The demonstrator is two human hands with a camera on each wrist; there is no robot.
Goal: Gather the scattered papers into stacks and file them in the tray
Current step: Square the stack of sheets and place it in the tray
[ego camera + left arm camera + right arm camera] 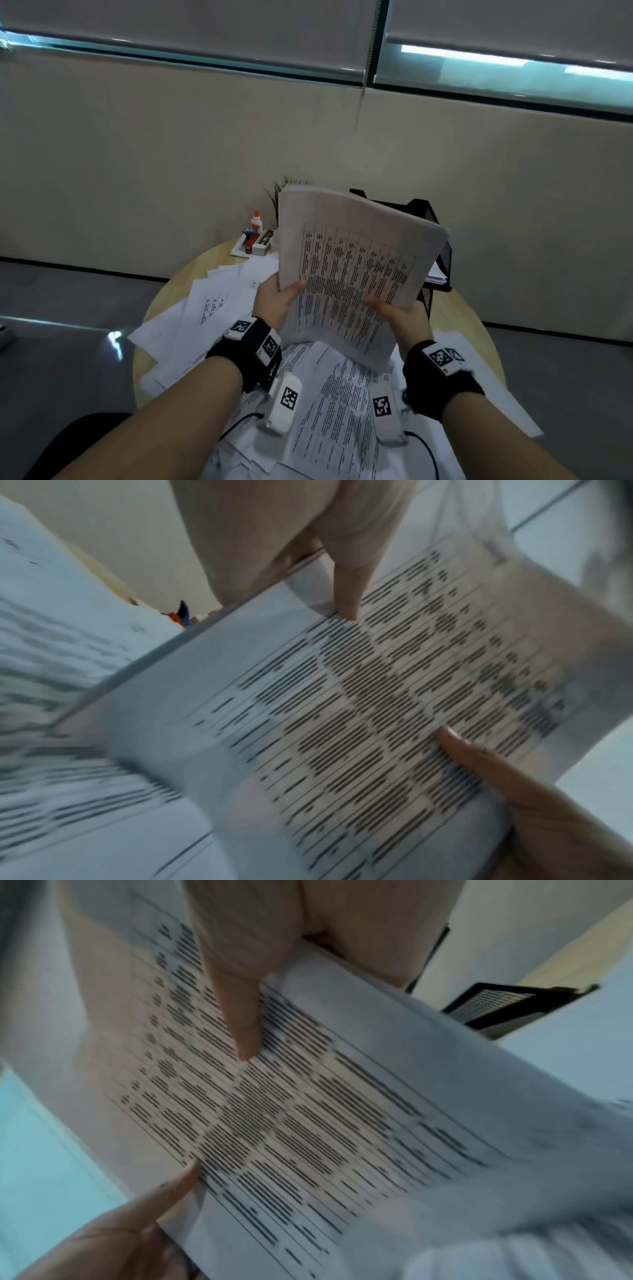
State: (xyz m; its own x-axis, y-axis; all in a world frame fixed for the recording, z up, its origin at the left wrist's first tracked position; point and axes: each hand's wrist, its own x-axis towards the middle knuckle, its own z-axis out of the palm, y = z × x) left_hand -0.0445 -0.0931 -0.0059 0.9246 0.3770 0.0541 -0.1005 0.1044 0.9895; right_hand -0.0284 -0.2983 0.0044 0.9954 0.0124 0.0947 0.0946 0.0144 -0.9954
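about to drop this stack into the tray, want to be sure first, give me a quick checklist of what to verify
1. Left hand grips the paper stack: ok, thumb on top.
2. Right hand grips it too: ok.
3. Stack edges squared: not ok, the sheets fan at the top right corner.
4. Black mesh tray within reach: ok, right behind the stack.
5. Room in the tray: cannot tell, papers already lie in one tier and the stack hides the rest.
6. All papers gathered: not ok, loose sheets cover the round table.
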